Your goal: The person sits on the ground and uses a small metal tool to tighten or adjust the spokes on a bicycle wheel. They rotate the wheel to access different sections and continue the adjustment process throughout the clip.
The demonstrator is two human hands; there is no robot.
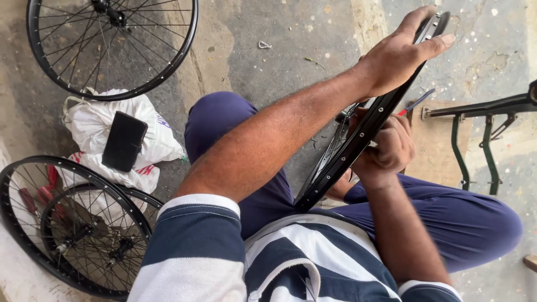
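Open concrete floor [279, 50] at twelve o'clock, bare but for small scraps. Blocked at ten o'clock by a spoked wheel [112, 45] lying flat. Crowded at nine by a white sack [89, 120] with a dark wallet [124, 141] on top. Shut off at eight by two stacked wheels [72, 223]. Centre filled by a black rim [363, 128] standing on edge between the knees, left hand [400, 53] over its top, right hand [386, 148] just behind. Narrowed at three by a green metal frame [475, 140] and a wooden board [436, 145]. Small bare patch of floor at one o'clock.
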